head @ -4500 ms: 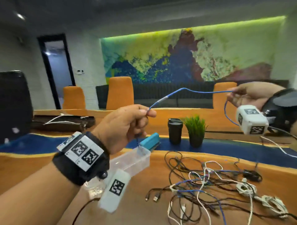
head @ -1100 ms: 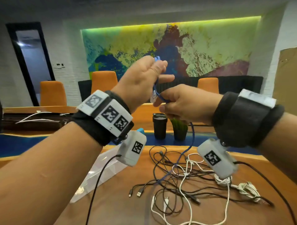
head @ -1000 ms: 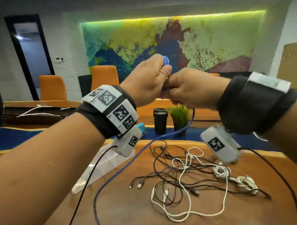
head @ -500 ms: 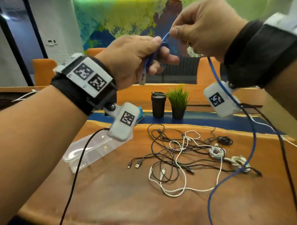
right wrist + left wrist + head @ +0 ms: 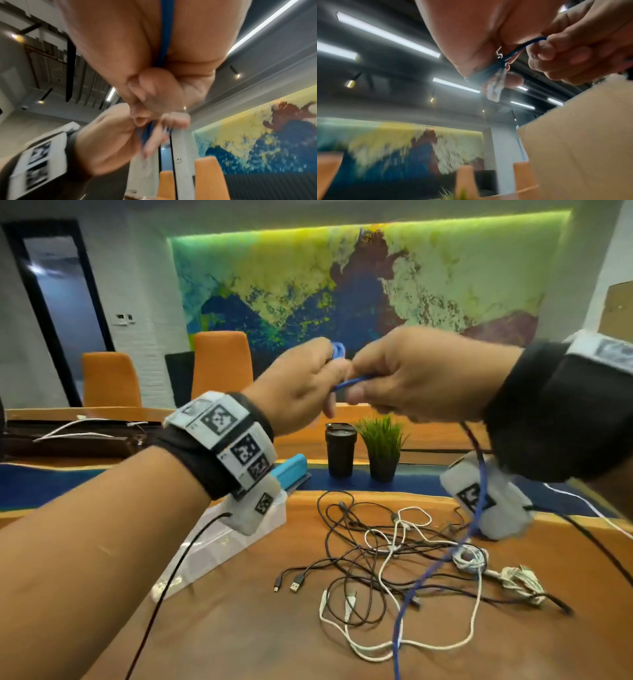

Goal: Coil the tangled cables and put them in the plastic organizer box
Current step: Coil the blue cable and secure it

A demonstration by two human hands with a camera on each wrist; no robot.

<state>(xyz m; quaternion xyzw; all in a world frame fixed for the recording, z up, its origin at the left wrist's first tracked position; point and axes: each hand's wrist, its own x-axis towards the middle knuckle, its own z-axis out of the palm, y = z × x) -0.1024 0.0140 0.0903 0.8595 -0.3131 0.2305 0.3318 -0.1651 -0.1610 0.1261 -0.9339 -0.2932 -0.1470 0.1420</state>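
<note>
Both hands are raised above the table, close together. My left hand (image 5: 308, 385) grips a small coil of the blue cable (image 5: 338, 351), whose clear plug (image 5: 495, 86) hangs below its fingers. My right hand (image 5: 394, 381) pinches a strand of the same blue cable (image 5: 352, 381) right beside the left fingers. The cable's free length (image 5: 428, 573) hangs under my right wrist down onto the table. A tangle of black and white cables (image 5: 387, 546) lies on the wooden table. The clear plastic organizer box (image 5: 222, 546) lies at the left, partly hidden by my left wrist.
A black cup (image 5: 340, 451) and a small potted plant (image 5: 382, 450) stand behind the tangle. A blue item (image 5: 291, 470) lies by the box's far end. Two small white cable bundles (image 5: 513, 575) lie at the right. Orange chairs (image 5: 219, 368) stand beyond the table.
My right hand has come down from above to meet the left hand again with another turn of blue cable. The hanging cable has swung back toward the tangle.
</note>
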